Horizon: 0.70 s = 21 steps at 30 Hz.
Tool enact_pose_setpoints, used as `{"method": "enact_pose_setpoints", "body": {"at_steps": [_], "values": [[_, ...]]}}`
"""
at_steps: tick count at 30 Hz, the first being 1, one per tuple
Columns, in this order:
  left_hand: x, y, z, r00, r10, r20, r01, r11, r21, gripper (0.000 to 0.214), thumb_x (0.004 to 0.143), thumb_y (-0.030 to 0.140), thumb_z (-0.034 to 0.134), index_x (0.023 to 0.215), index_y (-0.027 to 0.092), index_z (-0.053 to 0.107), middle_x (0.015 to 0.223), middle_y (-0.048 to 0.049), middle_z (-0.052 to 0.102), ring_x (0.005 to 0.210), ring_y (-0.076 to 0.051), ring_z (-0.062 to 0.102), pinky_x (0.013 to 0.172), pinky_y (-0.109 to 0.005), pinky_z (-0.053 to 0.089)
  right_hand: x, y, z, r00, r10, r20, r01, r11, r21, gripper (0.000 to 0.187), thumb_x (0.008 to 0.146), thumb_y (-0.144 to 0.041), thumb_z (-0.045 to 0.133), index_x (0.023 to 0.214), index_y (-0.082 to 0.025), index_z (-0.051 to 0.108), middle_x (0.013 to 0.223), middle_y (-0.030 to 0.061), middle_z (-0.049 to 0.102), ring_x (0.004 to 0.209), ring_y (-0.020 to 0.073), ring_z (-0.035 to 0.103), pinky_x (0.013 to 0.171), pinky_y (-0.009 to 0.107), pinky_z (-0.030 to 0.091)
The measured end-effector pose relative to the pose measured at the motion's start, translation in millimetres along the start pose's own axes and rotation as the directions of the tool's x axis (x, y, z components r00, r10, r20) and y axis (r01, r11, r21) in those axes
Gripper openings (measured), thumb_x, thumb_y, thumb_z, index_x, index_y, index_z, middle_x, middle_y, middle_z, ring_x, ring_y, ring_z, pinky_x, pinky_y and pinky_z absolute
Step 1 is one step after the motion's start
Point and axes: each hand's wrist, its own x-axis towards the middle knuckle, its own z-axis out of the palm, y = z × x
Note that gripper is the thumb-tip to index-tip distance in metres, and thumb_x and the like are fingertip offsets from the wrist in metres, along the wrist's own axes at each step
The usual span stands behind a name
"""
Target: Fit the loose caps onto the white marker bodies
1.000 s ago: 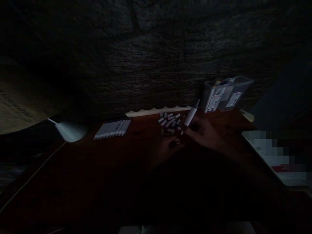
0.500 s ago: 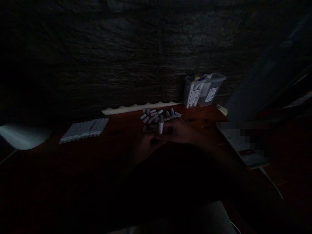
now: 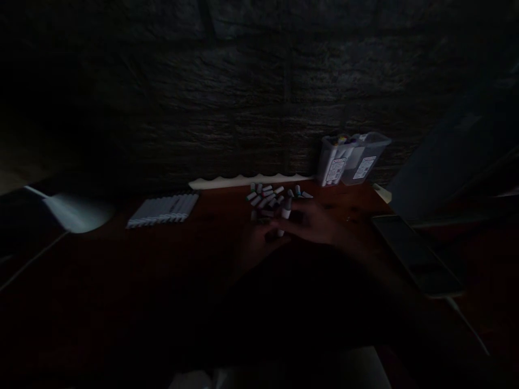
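The scene is very dark. My right hand (image 3: 315,220) is closed around a white marker (image 3: 286,213) with a grey top end, which stands nearly upright and leans slightly. Its fingers cross the marker's middle, and the lower end shows beneath them. Close against it on the left is my left hand (image 3: 256,241), its fingers curled near the marker's lower end; shadow hides whether they grip it. Just beyond both hands lies a loose group of short white marker caps (image 3: 266,200) with coloured ends.
White markers (image 3: 164,209) lie side by side at left, near a white lamp shade (image 3: 83,213). Clear plastic boxes (image 3: 352,162), one holding markers, stand against the dark brick wall (image 3: 259,108). At right lies a phone (image 3: 417,256) with a cable (image 3: 468,324).
The view has shifted, so the objects on the table appear farther right. The marker now leans more, and my right fingers cover its middle. The phone's screen has gone dark.
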Motion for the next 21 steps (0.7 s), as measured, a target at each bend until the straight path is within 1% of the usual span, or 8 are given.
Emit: {"method": "enact_pose_setpoints", "body": {"at_steps": [4, 8, 10, 12, 14, 17, 19, 21], "values": [[0.0, -1.9, -7.1, 0.998, 0.036, 0.049, -0.039, 0.998, 0.056, 0.026, 0.076, 0.041, 0.075, 0.076, 0.017, 0.067, 0.071, -0.0015, 0.066, 0.065, -0.016, 0.06, 0.059, -0.027, 0.046, -1.5, -3.9, 4.4, 0.996, 0.0, -0.087, 0.002, 1.0, 0.023, 0.022, 0.09, -0.039, 0.058, 0.087, -0.021, 0.07, 0.089, 0.0035, 0.07, 0.083, 0.0182, 0.063, 0.077, 0.033, 0.05], [0.7, -6.8, -27.4, 0.979, 0.103, 0.178, -0.1, 0.995, -0.024, 0.035, 0.07, 0.044, 0.08, 0.092, 0.019, 0.069, 0.074, 0.0003, 0.068, 0.065, -0.015, 0.061, 0.058, -0.024, 0.042, -2.3, -3.2, 7.5, 0.993, 0.032, -0.111, -0.02, 0.994, 0.106, 0.02, 0.091, -0.035, 0.054, 0.093, -0.02, 0.067, 0.094, 0.0049, 0.069, 0.087, 0.0186, 0.064, 0.079, 0.033, 0.05], [1.4, -11.0, -36.8, 0.97, 0.127, 0.208, -0.117, 0.991, -0.063, 0.032, 0.071, 0.043, 0.078, 0.093, 0.02, 0.07, 0.076, 0.0004, 0.069, 0.067, -0.014, 0.062, 0.059, -0.023, 0.042, -2.1, -3.5, 9.6, 0.993, 0.078, -0.088, -0.063, 0.984, 0.166, 0.019, 0.092, -0.034, 0.052, 0.096, -0.021, 0.065, 0.092, 0.0038, 0.069, 0.086, 0.0171, 0.064, 0.077, 0.031, 0.05], [2.5, -15.7, -42.8, 0.967, 0.13, 0.22, -0.119, 0.991, -0.063, 0.025, 0.077, 0.043, 0.074, 0.083, 0.019, 0.07, 0.074, -0.0001, 0.069, 0.066, -0.013, 0.061, 0.059, -0.022, 0.041, -1.9, -4.4, 13.6, 0.986, 0.131, -0.105, -0.102, 0.964, 0.244, 0.018, 0.09, -0.035, 0.054, 0.096, -0.021, 0.063, 0.083, 0.0008, 0.066, 0.077, 0.0143, 0.062, 0.07, 0.027, 0.049], [3.9, -20.3, -45.3, 0.97, 0.131, 0.205, -0.13, 0.991, -0.02, 0.025, 0.08, 0.042, 0.071, 0.075, 0.017, 0.069, 0.072, -0.0009, 0.069, 0.065, -0.013, 0.061, 0.059, -0.023, 0.039, -2.0, -4.7, 19.4, 0.954, 0.231, -0.193, -0.153, 0.924, 0.351, 0.019, 0.087, -0.039, 0.057, 0.093, -0.022, 0.062, 0.068, -0.0035, 0.057, 0.061, 0.0115, 0.054, 0.056, 0.023, 0.045], [5.7, -25.3, -45.9, 0.979, 0.131, 0.158, -0.14, 0.989, 0.048, 0.025, 0.083, 0.039, 0.069, 0.073, 0.016, 0.069, 0.073, -0.0021, 0.07, 0.066, -0.013, 0.061, 0.06, -0.024, 0.038, -1.5, -3.3, 28.2, 0.862, 0.404, -0.304, -0.226, 0.846, 0.483, 0.029, 0.083, -0.048, 0.06, 0.074, -0.021, 0.056, 0.052, -0.0069, 0.041, 0.044, 0.0084, 0.037, 0.04, 0.021, 0.032], [6.3, -27.3, -45.3, 0.982, 0.125, 0.144, -0.135, 0.989, 0.066, 0.025, 0.085, 0.037, 0.067, 0.074, 0.015, 0.07, 0.073, -0.0027, 0.07, 0.065, -0.013, 0.06, 0.061, -0.024, 0.037, -0.1, -2.1, 31.8, 0.831, 0.45, -0.327, -0.245, 0.824, 0.511, 0.041, 0.082, -0.051, 0.06, 0.057, -0.021, 0.046, 0.046, -0.0071, 0.034, 0.039, 0.0074, 0.03, 0.036, 0.022, 0.026], [6.5, -28.2, -43.8, 0.982, 0.122, 0.143, -0.133, 0.988, 0.073, 0.024, 0.085, 0.036, 0.066, 0.074, 0.015, 0.07, 0.074, -0.0029, 0.07, 0.065, -0.013, 0.06, 0.061, -0.025, 0.036, 2.2, -2.2, 33.5, 0.821, 0.456, -0.343, -0.249, 0.828, 0.503, 0.049, 0.081, -0.052, 0.059, 0.05, -0.022, 0.037, 0.043, -0.0066, 0.031, 0.037, 0.0073, 0.028, 0.034, 0.023, 0.024]]}}
